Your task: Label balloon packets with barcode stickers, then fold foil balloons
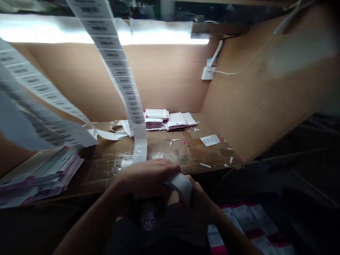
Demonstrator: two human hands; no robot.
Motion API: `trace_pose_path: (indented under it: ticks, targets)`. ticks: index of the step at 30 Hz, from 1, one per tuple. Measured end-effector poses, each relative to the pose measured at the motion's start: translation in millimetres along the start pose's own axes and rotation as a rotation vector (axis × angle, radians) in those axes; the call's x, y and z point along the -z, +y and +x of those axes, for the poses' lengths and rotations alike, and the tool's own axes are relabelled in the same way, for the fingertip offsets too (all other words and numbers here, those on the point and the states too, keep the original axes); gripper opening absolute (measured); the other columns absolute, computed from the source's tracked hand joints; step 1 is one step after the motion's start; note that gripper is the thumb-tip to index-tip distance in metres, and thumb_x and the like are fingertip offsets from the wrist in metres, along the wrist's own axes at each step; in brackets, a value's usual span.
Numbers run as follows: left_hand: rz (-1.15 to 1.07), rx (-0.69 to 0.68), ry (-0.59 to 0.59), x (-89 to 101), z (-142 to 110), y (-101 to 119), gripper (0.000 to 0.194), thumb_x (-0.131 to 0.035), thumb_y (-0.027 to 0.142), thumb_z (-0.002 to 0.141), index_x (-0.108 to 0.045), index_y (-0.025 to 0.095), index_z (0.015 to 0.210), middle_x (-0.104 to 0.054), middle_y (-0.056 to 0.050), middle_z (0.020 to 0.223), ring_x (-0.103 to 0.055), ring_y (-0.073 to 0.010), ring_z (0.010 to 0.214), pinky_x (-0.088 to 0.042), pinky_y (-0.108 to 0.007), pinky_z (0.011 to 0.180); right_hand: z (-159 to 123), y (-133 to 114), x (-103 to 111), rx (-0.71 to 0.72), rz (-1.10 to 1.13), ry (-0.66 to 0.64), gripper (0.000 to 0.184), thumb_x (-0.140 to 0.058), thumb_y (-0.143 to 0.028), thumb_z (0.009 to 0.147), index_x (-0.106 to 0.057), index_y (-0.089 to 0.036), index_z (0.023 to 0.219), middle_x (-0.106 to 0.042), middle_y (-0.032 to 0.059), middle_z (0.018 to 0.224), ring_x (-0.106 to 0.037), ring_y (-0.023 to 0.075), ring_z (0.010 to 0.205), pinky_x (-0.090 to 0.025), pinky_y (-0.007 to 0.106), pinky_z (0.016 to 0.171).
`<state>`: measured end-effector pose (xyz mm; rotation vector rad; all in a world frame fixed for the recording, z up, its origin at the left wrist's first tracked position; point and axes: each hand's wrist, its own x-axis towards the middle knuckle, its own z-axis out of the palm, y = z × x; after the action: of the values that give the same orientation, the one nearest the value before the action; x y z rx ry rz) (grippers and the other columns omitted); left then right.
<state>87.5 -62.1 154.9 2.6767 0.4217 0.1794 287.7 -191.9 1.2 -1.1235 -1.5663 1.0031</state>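
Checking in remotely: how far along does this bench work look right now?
Apparently done: pink-edged packets stacked at the bench's left and back, though their finish can't be confirmed. In hand: the left hand and right hand clasp a looped white strip. Left: many overhead barcode labels remain on their strip, and more pink-banded packets lie below the bench.

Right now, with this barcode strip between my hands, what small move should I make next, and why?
Probably draw the barcode label strip down a little, gathering it into the curled end between your left hand and right hand. It hangs loose in front of you, and a second strip droops above the stacked cards.
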Motion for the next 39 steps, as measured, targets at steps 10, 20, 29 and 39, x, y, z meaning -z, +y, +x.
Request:
trace_pose_path:
  ticks: [10,20,29,39]
  targets:
    - [0.464,-0.253,0.537,8.2,203.5,-40.6,0.049,-0.052,0.001,0.091,-0.061,0.026,0.131,-0.052,-0.012,0.151,-0.039,-0.0334,0.144,-0.02,-0.065,0.118,117.2,28.3,112.5,-0.153,-0.347,0.806,0.058,-0.07,-0.044,0.08,-0.054,-0.013,0.127,-0.07,0.0117,0.108,-0.065,0.0254,0.092,-0.056,0.035,0.081]
    - [0.219,0.185,0.187,-89.6,74.2,-143.3,0.022,-0.064,0.02,0.092,-0.071,0.019,0.113,-0.071,-0.013,0.119,-0.066,-0.0308,0.102,-0.055,-0.044,0.088,191.7,103.7,152.5,-0.774,-0.792,0.594,0.078,-0.083,-0.039,0.075,-0.049,0.0,0.133,-0.061,0.0348,0.129,-0.058,0.0426,0.123,-0.048,0.048,0.101]
    - [-0.056,0.27,0.438,-167.9,-12.9,-193.1,0.017,-0.06,0.021,0.096,-0.072,0.023,0.108,-0.069,-0.008,0.132,-0.061,-0.028,0.121,-0.051,-0.048,0.108,300.8,107.3,136.3,-0.12,-1.439,0.125,0.071,-0.056,-0.015,0.095,-0.031,-0.016,0.161,-0.022,0.0218,0.169,-0.017,0.0364,0.154,-0.017,0.053,0.121]
    - [-0.104,0.26,0.48,-172.0,-15.7,-190.6,0.014,-0.063,0.02,0.093,-0.072,0.022,0.104,-0.071,-0.008,0.127,-0.063,-0.0285,0.12,-0.054,-0.049,0.107,306.5,85.8,167.8,-0.118,-1.469,-0.04,0.051,-0.023,-0.008,0.104,-0.045,0.004,0.148,-0.047,0.0296,0.153,-0.038,0.0339,0.143,-0.029,0.044,0.112]
